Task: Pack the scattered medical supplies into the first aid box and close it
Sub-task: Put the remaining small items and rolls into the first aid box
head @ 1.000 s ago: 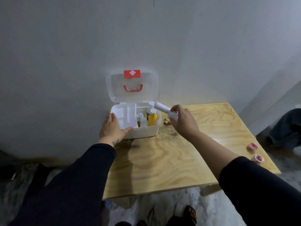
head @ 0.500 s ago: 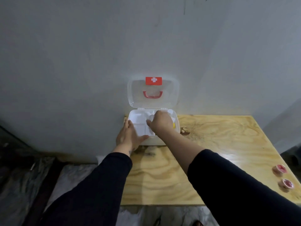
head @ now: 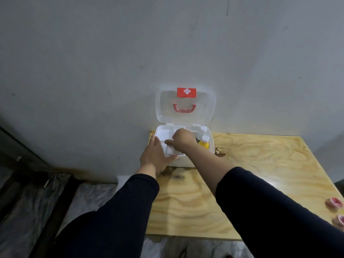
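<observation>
The white first aid box stands open at the table's back left corner, its clear lid with a red cross label upright against the wall. A yellow bottle and a white bottle stand in its right compartment. My right hand is inside the box, fingers closed on a white bandage roll lying in the front middle compartment. My left hand grips the box's front left corner, thumb along the front rim.
The plywood table stands against a grey wall. Two pink tape rolls lie near its right edge. A dark knot marks the wood right of the box. The floor drops away left of the table.
My right hand carried the white roll from above the table into the box and lowered it into a compartment. My left hand stayed on the box. My view shifted left.
</observation>
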A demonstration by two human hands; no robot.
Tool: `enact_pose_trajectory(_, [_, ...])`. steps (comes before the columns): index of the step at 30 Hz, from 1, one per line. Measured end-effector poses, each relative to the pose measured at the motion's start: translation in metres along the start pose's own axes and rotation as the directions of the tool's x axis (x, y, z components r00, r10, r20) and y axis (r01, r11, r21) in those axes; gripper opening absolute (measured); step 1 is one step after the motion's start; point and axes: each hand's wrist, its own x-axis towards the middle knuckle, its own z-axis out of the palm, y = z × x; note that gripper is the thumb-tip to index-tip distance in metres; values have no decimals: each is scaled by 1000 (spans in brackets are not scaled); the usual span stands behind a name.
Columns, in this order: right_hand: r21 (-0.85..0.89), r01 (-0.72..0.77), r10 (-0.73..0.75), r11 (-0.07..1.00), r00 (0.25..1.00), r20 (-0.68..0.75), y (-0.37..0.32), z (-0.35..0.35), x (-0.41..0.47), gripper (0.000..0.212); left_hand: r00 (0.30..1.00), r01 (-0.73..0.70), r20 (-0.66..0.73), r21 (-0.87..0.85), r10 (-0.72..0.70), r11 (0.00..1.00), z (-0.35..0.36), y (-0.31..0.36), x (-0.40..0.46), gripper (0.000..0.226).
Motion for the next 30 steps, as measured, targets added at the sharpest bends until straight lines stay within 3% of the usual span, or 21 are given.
enact_pose_trajectory(3, [11, -1, 1, 1000, 1000, 7, 3, 7, 2, 40, 1000, 31, -1, 17, -31, 999, 1, 1, 0, 116])
enact_pose_trajectory(7, [-17, 2, -4, 1000, 996, -85, 6, 3, 4, 12, 998, 61, -3, -3, -61, 998, 1, 2, -1, 115])
enact_pose_trajectory(10, [-22, 53, -54, 998, 997, -62, 11, 1, 1, 26, 998, 56, -3, 22, -56, 998, 0, 5, -2, 115])
enact_pose_trajectory(13, [111, 102, -88, 989, 989, -120, 19, -6, -6, 27, 998, 49, 44, 135, -55, 990, -9, 11, -4, 116])
enact_pose_trajectory(16, [164, 119, -90, 979, 980, -177, 35, -26, -14, 30, 998, -37, 49, 248, 26, 968, -26, 28, -1, 107])
enact_pose_trajectory(22, [129, 44, -11, 991, 970, -245, 99, -79, -39, 30, 936, -351, 102, 274, 336, 895, -50, 103, 6, 52])
enact_pose_trajectory(25, [78, -34, 52, 996, 970, -238, 146, -97, -55, 30, 910, -412, 151, 237, 386, 880, -31, 146, 6, 52])
enact_pose_trajectory(30, [33, -202, 205, 979, 959, -197, 241, -118, -90, 32, 876, -421, 330, 169, 351, 891, 29, 208, -2, 55])
